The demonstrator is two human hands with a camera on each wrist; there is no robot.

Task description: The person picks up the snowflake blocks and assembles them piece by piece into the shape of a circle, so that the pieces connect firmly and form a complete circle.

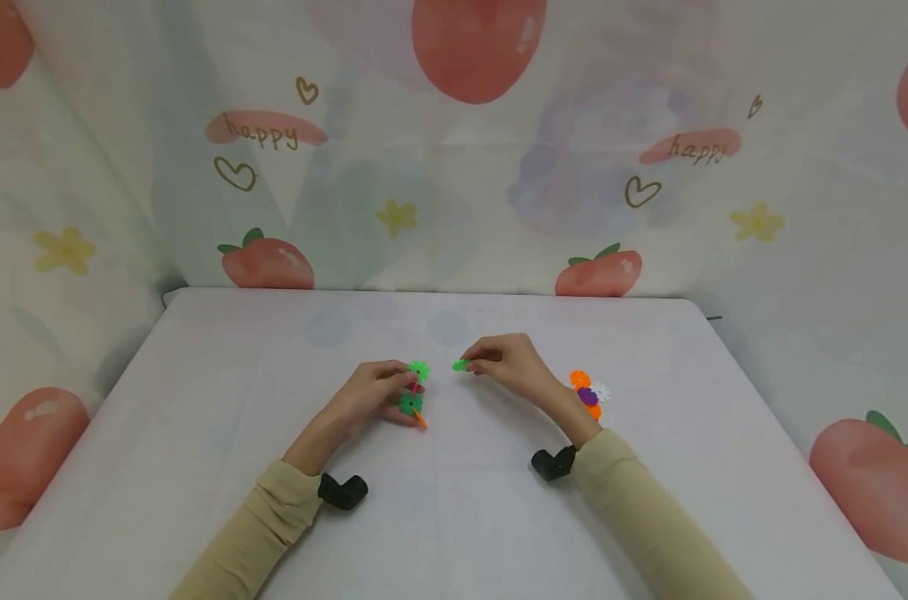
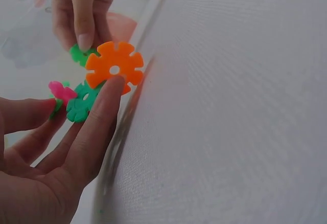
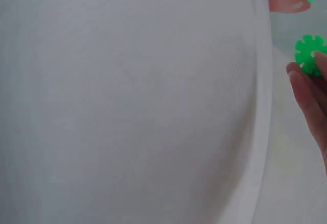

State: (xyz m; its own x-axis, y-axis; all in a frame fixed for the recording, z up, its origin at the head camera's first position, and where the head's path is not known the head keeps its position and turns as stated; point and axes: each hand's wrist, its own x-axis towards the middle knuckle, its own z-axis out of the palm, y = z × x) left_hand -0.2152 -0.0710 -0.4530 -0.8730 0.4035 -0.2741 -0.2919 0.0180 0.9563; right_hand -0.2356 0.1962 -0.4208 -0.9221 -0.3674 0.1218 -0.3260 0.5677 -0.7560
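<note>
My left hand grips a small chain of notched plastic snowflake discs. In it are a bright green disc, a pink disc, a darker green disc and an orange disc, slotted together at angles. Facing it across a short gap, my right hand pinches a single bright green snowflake disc between thumb and fingers. Both hands are over the far middle part of the table, and part of the chain is hidden by the left fingers in the head view.
To the right of the right forearm lies a small group of snowflake discs: orange, purple and white. A white cloth covers the table. Behind it hangs a printed curtain. Black devices sit at both wrists.
</note>
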